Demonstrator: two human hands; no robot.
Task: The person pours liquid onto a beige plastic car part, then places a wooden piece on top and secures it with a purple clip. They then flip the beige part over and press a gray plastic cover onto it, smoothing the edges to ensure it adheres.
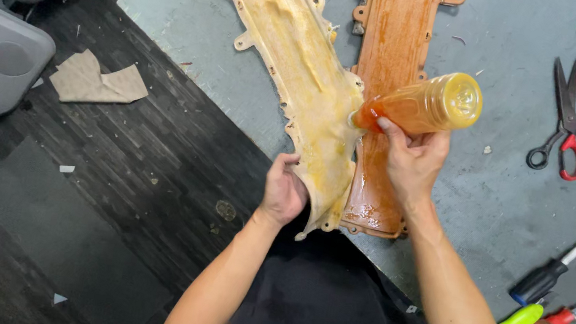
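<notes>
Tipping orange bottle (424,103) in right hand (411,162), left hand (283,194) gripping cream panel (302,72)

From my remote seat the view is evenly and fairly brightly lit, the light coming from overhead and falling soft on the grey workbench (513,198). Shadows are faint: I see only thin dark edges under the scissors (562,121), which lie to the right of the orange bottle (424,103). That bottle glows translucent, with a small bright glint on its round end. Left of the bottle the dark floor (108,180) reads much dimmer and loses detail. Focus is sharp around the bottle. Straight lines bow slightly near the frame's edges, and the screwdrivers (565,306) far below-right look a little softer.
</notes>
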